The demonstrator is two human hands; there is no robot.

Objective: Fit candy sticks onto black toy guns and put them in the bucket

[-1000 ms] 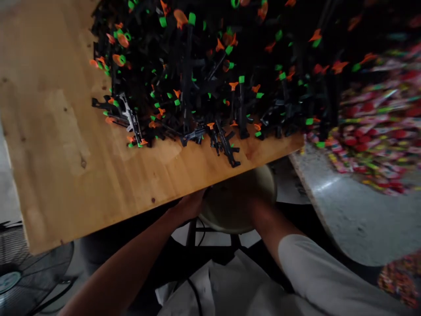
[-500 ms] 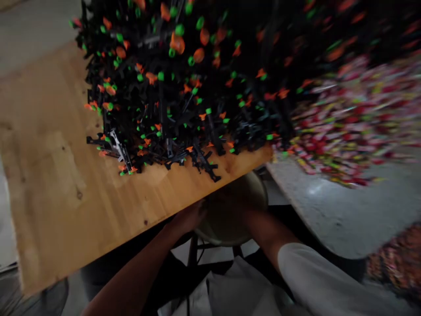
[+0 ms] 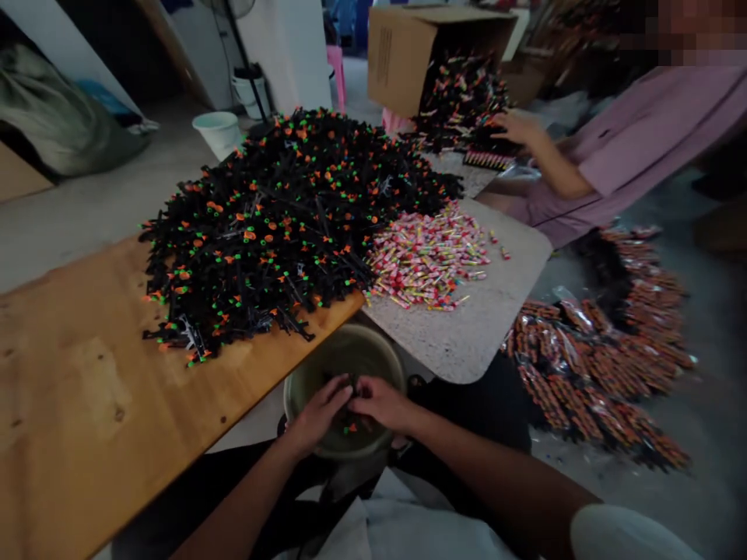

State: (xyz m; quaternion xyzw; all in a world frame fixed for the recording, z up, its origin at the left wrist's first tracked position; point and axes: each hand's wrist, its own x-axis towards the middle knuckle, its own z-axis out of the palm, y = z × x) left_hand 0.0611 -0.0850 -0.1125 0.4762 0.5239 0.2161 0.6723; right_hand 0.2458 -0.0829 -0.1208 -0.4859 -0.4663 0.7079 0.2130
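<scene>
Both my hands meet over a round, dull greenish bucket point(image 3: 296, 393) between my knees. My left hand point(image 3: 320, 411) is closed, its thumb and fingers pinching a small black toy gun point(image 3: 352, 381), mostly hidden by my fingers. My right hand point(image 3: 382, 403) grips the same piece from the other side, fingers curled. Below the fingers shows a small orange and green tip point(image 3: 350, 429); I cannot tell whether it belongs to the held piece. A large heap of black toy guns point(image 3: 280, 225) with orange and green tips covers the table's far part.
The wooden table point(image 3: 117, 404) is at left. Small pink, red and yellow pieces point(image 3: 426, 257) lie piled on a speckled grey tabletop point(image 3: 461, 342). A co-worker in a pink shirt point(image 3: 636, 148) reaches toward a spilling cardboard box point(image 3: 400, 62). Bagged bundles point(image 3: 595, 365) lie on the floor at right.
My view has lifted and widened, bringing in the co-worker and the box. My hands, blurred and apart at the bucket before, are now together over it.
</scene>
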